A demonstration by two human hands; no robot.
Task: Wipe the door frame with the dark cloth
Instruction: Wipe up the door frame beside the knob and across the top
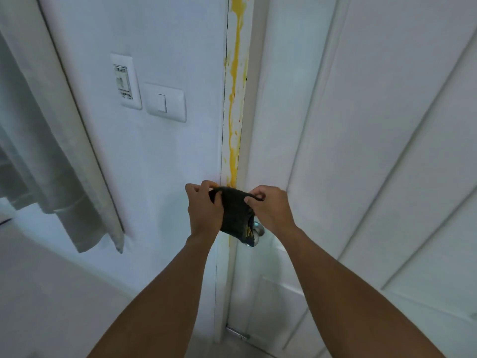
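Observation:
A white door frame [244, 112] runs up the middle of the view, streaked with a long yellow stain [235, 81] from the top down to hand height. The dark cloth [235, 215] hangs folded in front of the frame, with yellow smears at its lower right edge. My left hand [204, 210] pinches the cloth's upper left corner. My right hand [268, 208] pinches its upper right corner. Both hands hold it stretched between them just below the stain's lower end.
A white panelled door [361, 151] fills the right side, its metal knob [255, 235] partly hidden behind the cloth. On the wall to the left are a light switch [165, 102] and a socket plate [126, 81]. A grey curtain [59, 156] hangs far left.

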